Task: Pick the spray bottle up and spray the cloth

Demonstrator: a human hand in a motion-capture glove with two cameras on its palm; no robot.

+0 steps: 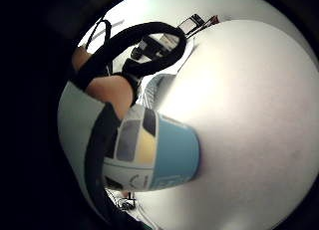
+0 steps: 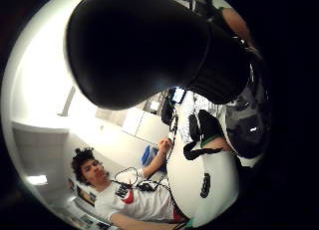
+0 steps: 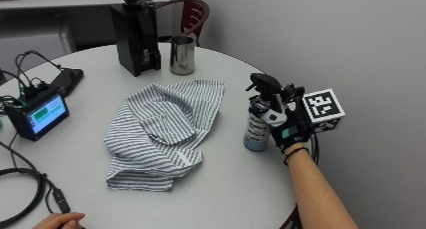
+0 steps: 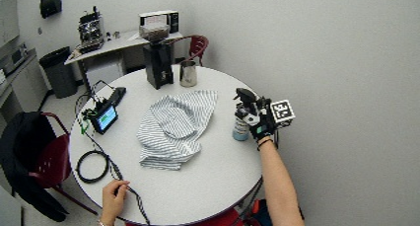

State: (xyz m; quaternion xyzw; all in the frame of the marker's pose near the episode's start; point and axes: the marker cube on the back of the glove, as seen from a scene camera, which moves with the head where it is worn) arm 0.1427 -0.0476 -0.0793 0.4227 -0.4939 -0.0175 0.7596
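Blue-based spray bottle [image 3: 256, 124] (black trigger head)

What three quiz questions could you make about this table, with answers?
1. True or false: the gloved right hand grips the spray bottle.
2. The striped cloth is: A) folded in a neat square, B) crumpled on the table, C) hanging over a chair.
3. What stands beside the metal cup?

Key:
1. True; the bottle's base is on or just above the table.
2. B
3. A tall black machine.
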